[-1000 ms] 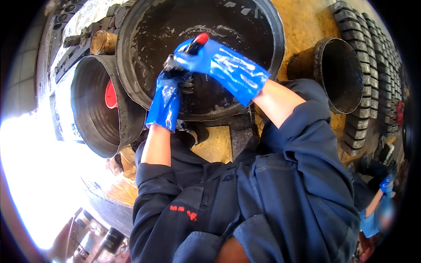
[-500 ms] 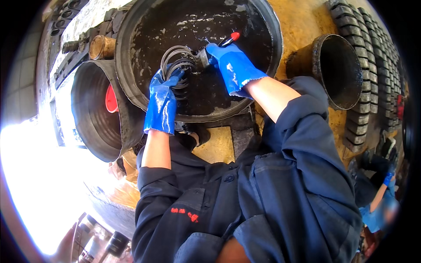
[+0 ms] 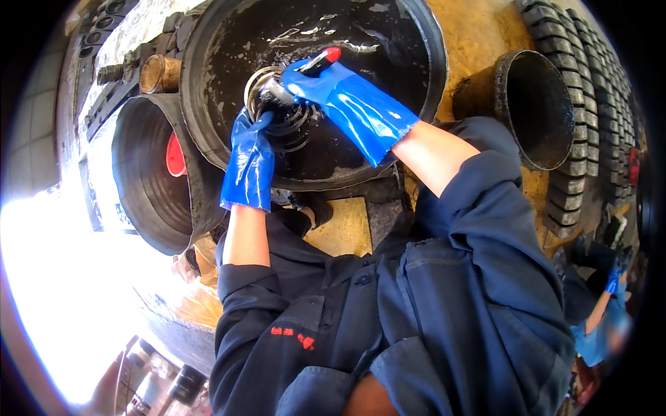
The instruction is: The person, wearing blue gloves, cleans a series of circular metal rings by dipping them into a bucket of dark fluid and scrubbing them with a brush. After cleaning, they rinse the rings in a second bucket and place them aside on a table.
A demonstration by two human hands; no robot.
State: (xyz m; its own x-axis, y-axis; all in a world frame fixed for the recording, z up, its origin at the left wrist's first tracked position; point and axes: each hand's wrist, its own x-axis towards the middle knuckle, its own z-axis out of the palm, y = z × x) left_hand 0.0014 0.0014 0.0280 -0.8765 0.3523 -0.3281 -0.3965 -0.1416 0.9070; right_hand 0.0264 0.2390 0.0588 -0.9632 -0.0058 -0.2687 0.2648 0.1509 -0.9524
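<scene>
Several thin metal rings (image 3: 255, 82), bunched together, are gripped at their near side by my left hand (image 3: 251, 149) in a blue rubber glove. My right hand (image 3: 326, 87), gloved the same way, is closed round a brush (image 3: 325, 59) with a black, red-ended handle. The brush's head lies against the rings, mostly covered by my fingers. Both hands work over a big round black tub (image 3: 436, 76) of dark liquid, and the lower rings reach down to the liquid. My left fingertips are partly hidden behind the rings.
Left of the tub lies a dark bucket (image 3: 142, 187) with a red object (image 3: 176, 155) inside. A rusty can (image 3: 161, 74) stands beyond it. On the right are a dirty open drum (image 3: 510, 111) and stacked ribbed black parts (image 3: 565, 104). A co-worker in blue (image 3: 600, 336) is at lower right.
My right hand has moved left with the brush, bringing it onto the rings. The rings have tilted and dipped lower, and the liquid now ripples more beyond my hands.
</scene>
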